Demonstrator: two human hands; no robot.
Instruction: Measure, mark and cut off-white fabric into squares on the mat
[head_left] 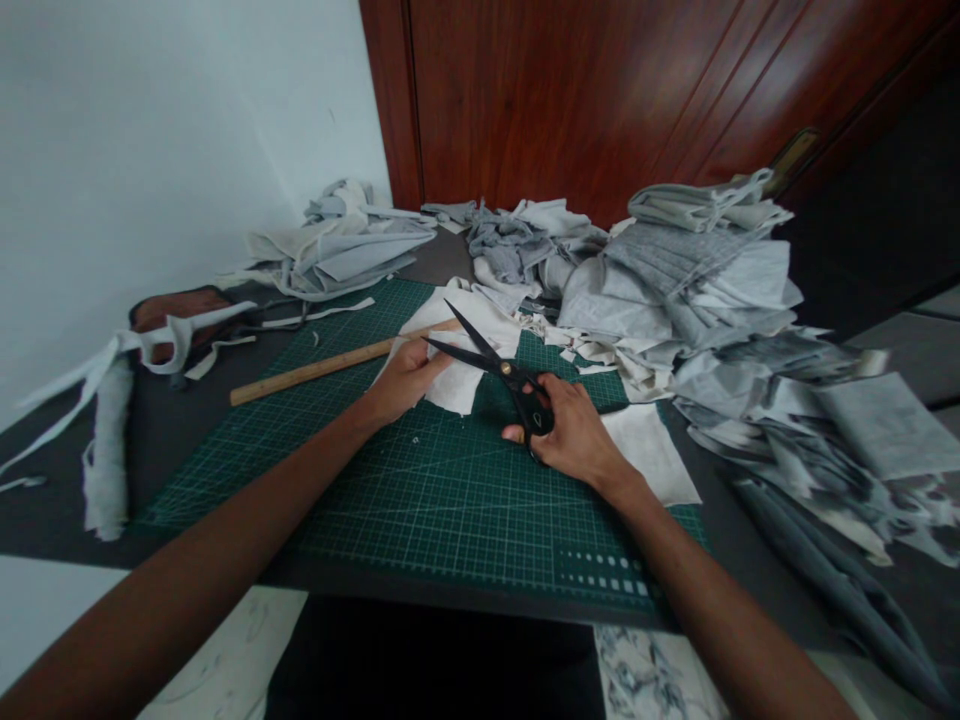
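Note:
My right hand (570,432) grips the handles of black scissors (491,358), whose blades are spread and point up-left at a white fabric piece (459,385). My left hand (405,378) pinches that white piece at its left edge and holds it down on the green cutting mat (420,500). A wooden ruler (315,368) lies across the mat just behind my left hand. Another white fabric piece (651,450) lies under and to the right of my right wrist.
Heaps of grey and white fabric scraps (675,280) cover the back and right of the dark table (172,430). More cloth (337,245) lies at the back left, white strips (105,440) at the far left. A wooden door (600,90) stands behind.

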